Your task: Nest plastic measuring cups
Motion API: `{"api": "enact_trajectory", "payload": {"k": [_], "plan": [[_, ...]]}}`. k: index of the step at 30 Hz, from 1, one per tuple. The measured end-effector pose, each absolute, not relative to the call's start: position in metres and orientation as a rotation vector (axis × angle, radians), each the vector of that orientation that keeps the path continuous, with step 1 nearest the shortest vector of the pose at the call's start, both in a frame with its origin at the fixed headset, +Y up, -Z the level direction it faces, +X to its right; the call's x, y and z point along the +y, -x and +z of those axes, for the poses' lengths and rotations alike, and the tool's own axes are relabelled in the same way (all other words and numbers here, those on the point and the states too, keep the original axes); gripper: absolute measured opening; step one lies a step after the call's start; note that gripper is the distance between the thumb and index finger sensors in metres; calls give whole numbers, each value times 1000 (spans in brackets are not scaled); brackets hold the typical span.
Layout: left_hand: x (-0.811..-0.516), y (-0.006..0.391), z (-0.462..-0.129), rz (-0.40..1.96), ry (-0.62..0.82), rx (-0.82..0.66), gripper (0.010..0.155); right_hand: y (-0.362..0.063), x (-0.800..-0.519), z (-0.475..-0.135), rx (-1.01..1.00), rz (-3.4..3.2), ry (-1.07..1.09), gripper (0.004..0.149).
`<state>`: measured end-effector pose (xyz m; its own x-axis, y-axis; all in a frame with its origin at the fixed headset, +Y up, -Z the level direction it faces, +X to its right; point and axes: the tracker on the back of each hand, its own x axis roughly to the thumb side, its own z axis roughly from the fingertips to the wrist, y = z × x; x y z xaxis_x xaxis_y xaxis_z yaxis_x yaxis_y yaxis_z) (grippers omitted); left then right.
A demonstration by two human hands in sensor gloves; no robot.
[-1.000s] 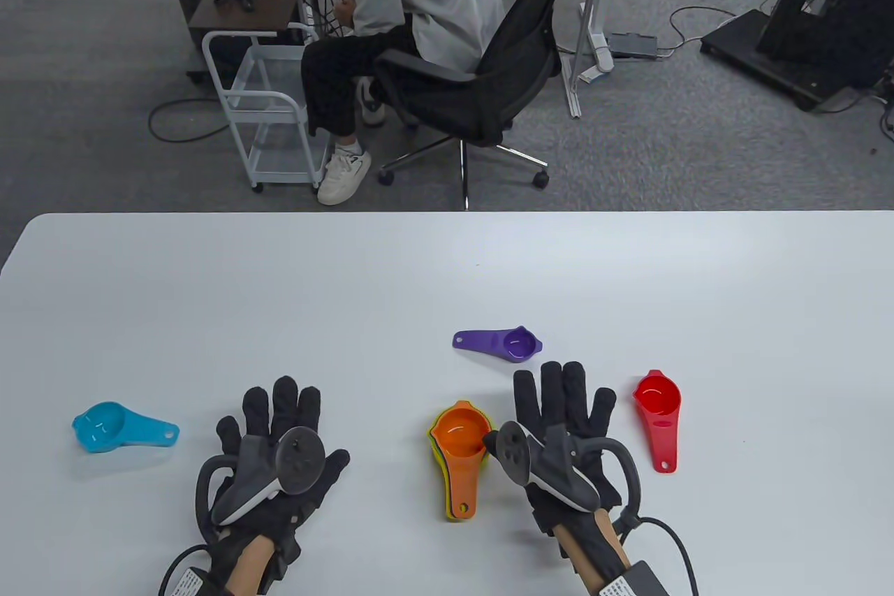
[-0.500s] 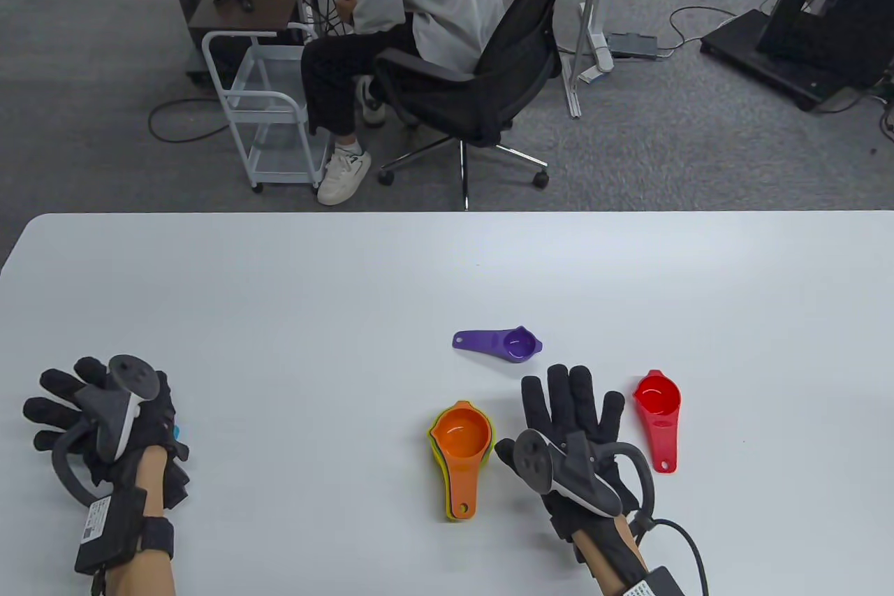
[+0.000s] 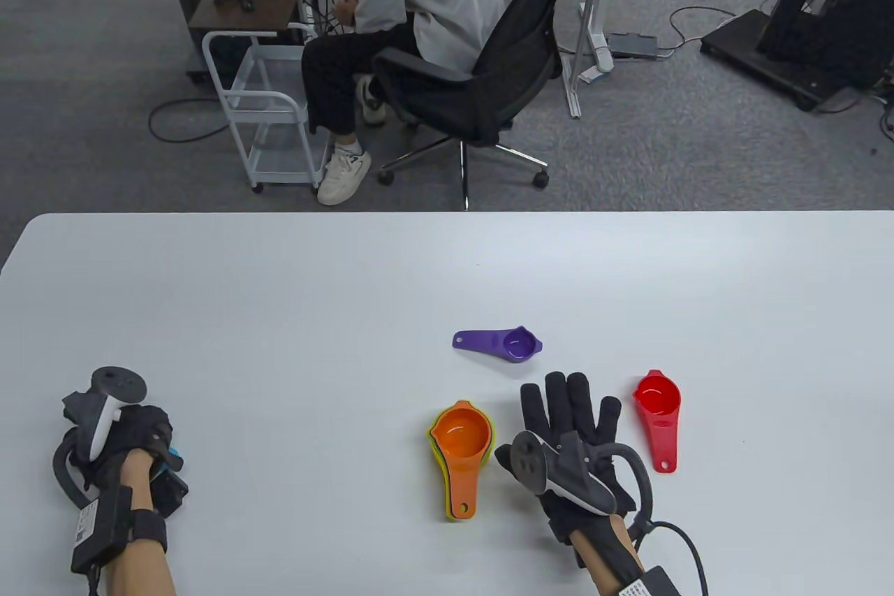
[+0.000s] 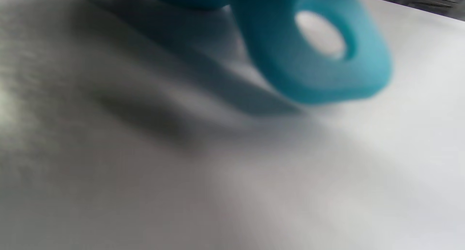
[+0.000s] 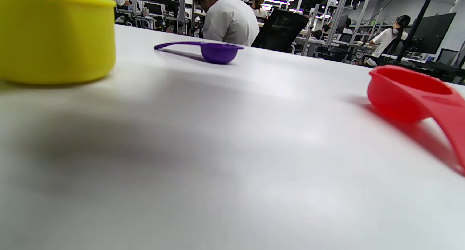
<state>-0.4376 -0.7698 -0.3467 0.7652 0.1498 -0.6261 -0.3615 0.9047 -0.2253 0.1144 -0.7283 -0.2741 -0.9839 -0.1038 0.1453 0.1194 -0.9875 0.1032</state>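
Left hand (image 3: 129, 439) curled over blue measuring cup (image 4: 308, 50) at table's (image 3: 349, 288) 8 o'clock; exact hold hidden. Handle pointing toward 4 o'clock. Could slip or tilt through a shallow grip. Right hand (image 3: 569, 428) flat, fingers spread, empty, beside orange-topped nested stack (image 3: 461, 449), its handles toward 6 o'clock.

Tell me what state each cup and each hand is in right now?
Blue cup: mostly hidden under the left hand, which looks to grip it; handle end shows.
Orange cup: upright, nested on top of the stack, on the table.
Purple cup: upright, loose on the table.
Red cup: upright, loose on the table.
Left hand: closed over the blue cup.
Right hand: flat, fingers spread, holding nothing.
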Motion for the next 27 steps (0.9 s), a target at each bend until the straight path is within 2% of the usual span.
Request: {"api": "enact_trajectory", "payload": {"k": [4,6,7,8,12,14,19,27], "plan": [[-727,364,-355,361,207,339,83,-118,-723,-272,-155,-3062,207,85],[-699,293,-347,362,158,108,83,-122,-720,-272,-144,-3085,192,86],[-692,271,-343,357,159,42,83,-123,-720,-272,-143,-3092,189,86],[-682,233,-333,344,159,-61,83,-125,-719,-272,-142,-3101,181,86],[-670,115,-303,240,203,-334,83,-133,-718,-270,-155,-3133,151,86],[-673,80,-298,194,229,-382,83,-136,-719,-268,-166,-3152,142,86],[-693,35,-304,140,324,-394,83,-139,-720,-265,-201,-3180,132,86],[-719,16,-311,131,394,-392,82,-138,-722,-266,-210,-3180,145,86]]}}
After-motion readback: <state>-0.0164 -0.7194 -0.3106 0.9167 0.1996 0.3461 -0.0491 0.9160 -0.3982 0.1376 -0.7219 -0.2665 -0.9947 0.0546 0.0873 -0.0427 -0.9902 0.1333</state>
